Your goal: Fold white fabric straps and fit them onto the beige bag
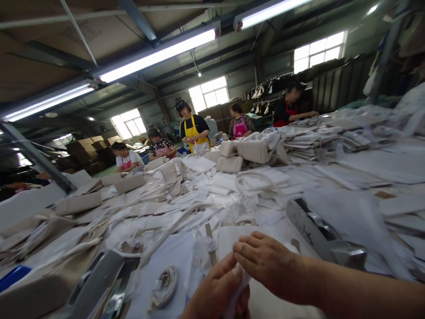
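Observation:
My left hand [217, 283] is closed around a piece of thin white wrapping sheet [239, 283], folded into a narrow shape. Across the top of it lies my right hand [270, 266], its fingers bent together and pressed against the sheet near my left fingertips. Whatever the wrapping may contain is hidden. A coiled light strap with a metal clasp [165, 285] rests on white paper left of my hands. Beneath my right forearm, a pale beige panel [279, 301] is partly covered.
Grey tape dispensers stand on both sides, one at left [96, 283] and one at right [320, 235]. Beige bags [252, 151] and loose white wrapping [206, 186] cover the long table. Several people in aprons work across it, one in a yellow apron [191, 128].

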`<state>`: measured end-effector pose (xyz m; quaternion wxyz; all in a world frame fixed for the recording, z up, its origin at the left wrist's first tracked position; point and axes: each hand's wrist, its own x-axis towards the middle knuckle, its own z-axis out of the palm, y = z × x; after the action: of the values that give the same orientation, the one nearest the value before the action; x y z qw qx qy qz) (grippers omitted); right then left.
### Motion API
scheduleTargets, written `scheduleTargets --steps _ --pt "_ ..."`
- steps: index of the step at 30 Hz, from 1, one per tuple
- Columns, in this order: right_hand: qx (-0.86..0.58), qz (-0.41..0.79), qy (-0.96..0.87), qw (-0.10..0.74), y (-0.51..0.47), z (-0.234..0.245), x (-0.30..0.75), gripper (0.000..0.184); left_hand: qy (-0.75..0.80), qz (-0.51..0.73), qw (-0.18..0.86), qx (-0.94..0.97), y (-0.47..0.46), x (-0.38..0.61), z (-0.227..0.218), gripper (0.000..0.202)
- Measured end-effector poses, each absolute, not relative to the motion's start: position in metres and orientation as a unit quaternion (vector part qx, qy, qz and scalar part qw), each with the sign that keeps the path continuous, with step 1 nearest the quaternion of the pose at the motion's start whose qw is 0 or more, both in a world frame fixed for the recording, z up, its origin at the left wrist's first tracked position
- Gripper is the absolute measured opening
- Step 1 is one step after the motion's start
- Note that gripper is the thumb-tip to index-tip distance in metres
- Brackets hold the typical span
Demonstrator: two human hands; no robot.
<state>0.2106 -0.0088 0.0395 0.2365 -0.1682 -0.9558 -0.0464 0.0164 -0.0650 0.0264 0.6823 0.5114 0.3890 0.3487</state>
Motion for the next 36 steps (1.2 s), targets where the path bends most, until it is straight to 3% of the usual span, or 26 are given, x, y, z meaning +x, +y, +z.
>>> scheduleTargets --steps 2,3,6,8,10,12,15,18,21,26,31,36 --pt "-0.184 -0.005 -0.964 0.193 -0.007 0.039 0.211 0.013 0.401 0.317 0.67 0.539 -0.065 0.023 0.034 0.047" --pt "-0.197 0.029 -0.96 0.196 -0.005 0.04 0.213 0.013 0.411 0.308 0.656 0.552 -0.064 0.025 0.037 0.048" --pt "-0.248 0.122 -0.923 0.267 0.003 0.046 0.232 0.047 0.49 0.338 0.545 0.591 -0.061 0.022 0.038 0.047" --pt "-0.343 0.155 -0.874 0.308 0.006 0.048 0.256 0.055 0.584 0.368 0.392 0.608 -0.061 0.011 0.03 0.047" --pt "-0.466 0.17 -0.817 0.293 0.005 0.045 0.283 0.04 0.662 0.359 0.255 0.607 -0.065 -0.004 0.018 0.053" --pt "-0.554 0.184 -0.776 0.236 -0.003 0.035 0.307 0.032 0.696 0.335 0.198 0.604 -0.071 -0.015 0.008 0.058" --pt "-0.589 0.247 -0.748 0.178 -0.025 0.017 0.326 0.034 0.694 0.335 0.204 0.604 -0.081 -0.019 0.002 0.049" --pt "-0.558 0.297 -0.748 0.205 -0.045 0.007 0.324 0.034 0.692 0.305 0.224 0.614 -0.085 -0.012 0.007 0.046" --pt "-0.485 0.295 -0.796 0.208 -0.054 0.006 0.316 0.026 0.701 0.235 0.227 0.634 -0.086 -0.007 0.012 0.046" --pt "-0.438 0.266 -0.849 0.128 -0.046 0.007 0.319 0.035 0.702 0.216 0.218 0.643 -0.091 -0.015 0.019 0.047" --pt "-0.43 0.285 -0.839 0.175 -0.01 0.026 0.324 0.02 0.698 0.264 0.19 0.638 -0.069 -0.037 0.031 0.041" --pt "-0.408 0.382 -0.784 0.269 0.07 0.034 0.262 0.026 0.692 0.271 0.102 0.661 0.002 -0.063 0.022 0.035"
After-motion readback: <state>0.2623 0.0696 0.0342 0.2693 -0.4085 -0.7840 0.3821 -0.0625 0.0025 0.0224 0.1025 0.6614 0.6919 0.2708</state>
